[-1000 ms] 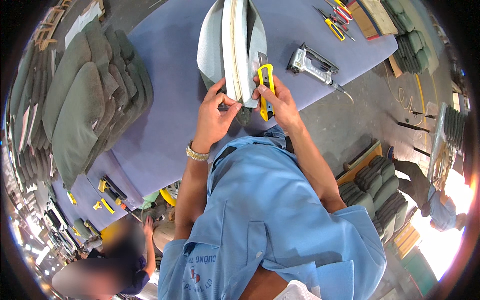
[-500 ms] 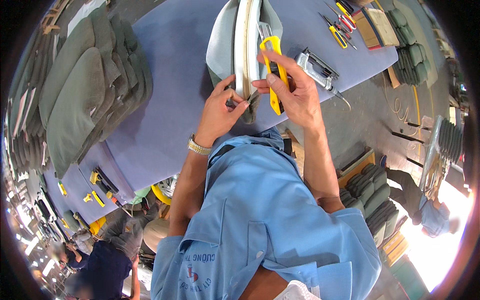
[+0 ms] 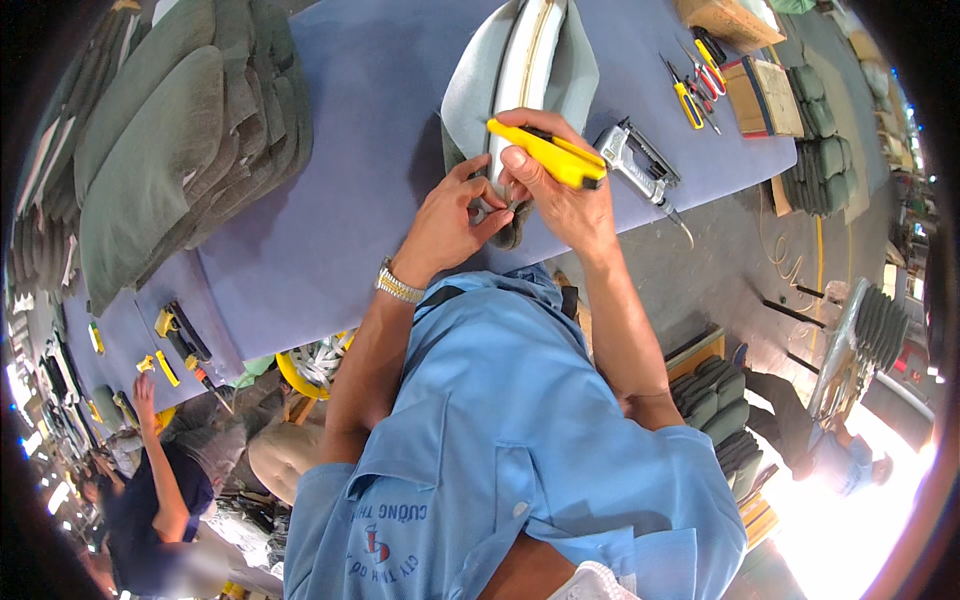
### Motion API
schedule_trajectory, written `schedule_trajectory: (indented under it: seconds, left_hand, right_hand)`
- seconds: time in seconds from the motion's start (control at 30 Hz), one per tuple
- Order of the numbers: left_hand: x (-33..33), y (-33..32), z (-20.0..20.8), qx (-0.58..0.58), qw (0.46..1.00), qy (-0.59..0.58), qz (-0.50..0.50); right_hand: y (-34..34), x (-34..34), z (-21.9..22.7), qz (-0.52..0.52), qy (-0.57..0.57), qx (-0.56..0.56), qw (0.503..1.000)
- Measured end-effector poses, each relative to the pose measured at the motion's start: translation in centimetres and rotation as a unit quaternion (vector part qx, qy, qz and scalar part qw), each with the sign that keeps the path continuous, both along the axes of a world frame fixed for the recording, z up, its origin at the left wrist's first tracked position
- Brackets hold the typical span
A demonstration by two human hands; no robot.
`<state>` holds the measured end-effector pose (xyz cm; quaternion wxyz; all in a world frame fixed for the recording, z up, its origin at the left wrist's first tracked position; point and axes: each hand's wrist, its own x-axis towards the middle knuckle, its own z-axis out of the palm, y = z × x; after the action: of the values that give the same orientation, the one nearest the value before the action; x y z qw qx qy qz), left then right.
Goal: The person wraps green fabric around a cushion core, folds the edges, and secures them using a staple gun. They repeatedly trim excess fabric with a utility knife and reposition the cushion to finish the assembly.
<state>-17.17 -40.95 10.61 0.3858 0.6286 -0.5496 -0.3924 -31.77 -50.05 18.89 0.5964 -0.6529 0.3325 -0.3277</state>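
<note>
1. Left hand [image 3: 447, 222]: fingers pinch the near end of the cushion [image 3: 520, 75], which stretches beyond them.
2. Right hand [image 3: 575, 200]: fingers grip a yellow knife [image 3: 558, 158] beside the left fingertips.
3. Staple gun [image 3: 632, 165]: right of both hands' fingers.

Grey padded piece [image 3: 470, 95], far end beyond top edge
</note>
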Motion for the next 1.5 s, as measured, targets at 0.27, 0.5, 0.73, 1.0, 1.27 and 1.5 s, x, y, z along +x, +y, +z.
schedule_trajectory:
  seconds: [0.27, 0.5, 0.73, 1.0, 1.27, 1.5]
  left_hand:
    - [0.3, 0.3, -0.5, -0.026, 0.999, -0.016, -0.008]
    - [1.0, 0.8, -1.6, -0.051, 0.998, 0.036, 0.0]
    - [1.8, 1.1, -0.9, -0.009, 0.997, 0.081, 0.001]
    - [1.8, 0.8, -0.4, 0.004, 0.997, 0.076, 0.006]
    - [1.3, 0.6, -0.6, 0.002, 0.998, 0.059, -0.001]
    - [1.7, 1.2, -1.3, -0.027, 0.996, 0.076, 0.027]
  right_hand:
    - [-1.5, 0.6, -4.8, -0.126, -0.201, 0.207, 0.949]
    - [-1.9, -1.3, -5.9, -0.155, -0.07, 0.238, 0.956]
    - [-1.8, -2.7, -6.3, -0.083, 0.009, 0.242, 0.967]
    - [-1.2, -2.8, -3.1, -0.025, -0.166, 0.187, 0.968]
    - [-0.1, -0.4, -2.9, 0.009, 0.053, -0.009, 0.999]
    - [0.9, -2.2, -5.3, -0.069, 0.051, 0.039, 0.996]
